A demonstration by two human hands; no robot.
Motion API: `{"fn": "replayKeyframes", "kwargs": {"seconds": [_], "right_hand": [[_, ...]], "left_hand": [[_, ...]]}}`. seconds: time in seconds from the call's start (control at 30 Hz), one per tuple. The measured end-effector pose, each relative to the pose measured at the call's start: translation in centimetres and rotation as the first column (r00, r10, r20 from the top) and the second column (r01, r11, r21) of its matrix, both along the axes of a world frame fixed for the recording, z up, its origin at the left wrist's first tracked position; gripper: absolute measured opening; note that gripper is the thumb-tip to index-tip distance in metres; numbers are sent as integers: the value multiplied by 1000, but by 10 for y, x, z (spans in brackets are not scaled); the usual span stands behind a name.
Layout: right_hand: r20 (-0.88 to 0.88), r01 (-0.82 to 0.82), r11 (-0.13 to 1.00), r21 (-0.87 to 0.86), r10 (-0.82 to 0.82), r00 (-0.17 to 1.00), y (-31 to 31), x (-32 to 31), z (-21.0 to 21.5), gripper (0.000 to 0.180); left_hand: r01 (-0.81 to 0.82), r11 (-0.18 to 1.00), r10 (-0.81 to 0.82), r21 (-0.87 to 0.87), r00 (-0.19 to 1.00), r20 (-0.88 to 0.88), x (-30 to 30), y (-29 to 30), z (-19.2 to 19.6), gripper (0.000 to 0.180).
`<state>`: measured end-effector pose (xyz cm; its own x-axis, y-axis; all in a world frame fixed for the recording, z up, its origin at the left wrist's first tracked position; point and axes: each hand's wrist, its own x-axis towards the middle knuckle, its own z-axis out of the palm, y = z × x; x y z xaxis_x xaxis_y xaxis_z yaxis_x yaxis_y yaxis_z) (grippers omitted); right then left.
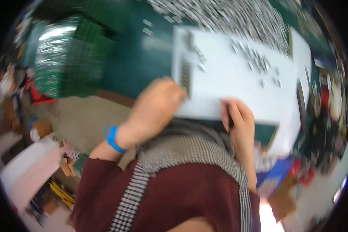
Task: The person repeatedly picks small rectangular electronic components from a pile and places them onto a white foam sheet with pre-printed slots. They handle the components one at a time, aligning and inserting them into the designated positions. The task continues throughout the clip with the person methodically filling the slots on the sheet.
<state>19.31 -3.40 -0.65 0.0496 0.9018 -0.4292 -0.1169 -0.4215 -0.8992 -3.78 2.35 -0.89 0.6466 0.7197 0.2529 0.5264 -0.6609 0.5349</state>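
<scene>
The slotted strip [185, 75] is laid, long axis forward, just ahead of the left hand [158, 98], whose blurred grip cannot be judged.

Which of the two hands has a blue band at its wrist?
The left hand: a blue band circles its wrist, while the right hand shows none.

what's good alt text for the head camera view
A person's left hand, with blue wristband, is beside a dark strip on a white board; the right hand is curled near its front edge; blur obscures what they hold. Small grey pieces lie on the board and heaped beyond.
</scene>
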Motion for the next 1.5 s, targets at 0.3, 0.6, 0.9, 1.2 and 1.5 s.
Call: {"fn": "replayKeyframes", "kwargs": {"seconds": [0.3,0.6,0.9,1.2,1.5], "right_hand": [[-316,26,1000,-5,-26,948,12,7,-17,27],[-213,24,998,64,-10,977,8,5,-15,19],[258,-98,901,423,-16,966,10,-12,15,19],[448,-224,814,535,-49,893,-8,-6,10,23],[438,-243,808,537,-21,899,-8,-10,7,23]], "left_hand": [[155,874,-52,461,973,-227,0,-12,-29,22],[26,847,183,-530,923,337,-8,5,2,14],[536,75,716,-841,558,419,20,-2,1,21],[588,-21,649,-809,623,436,37,-9,-7,21],[565,43,645,-824,615,455,36,-12,-6,18]]}}
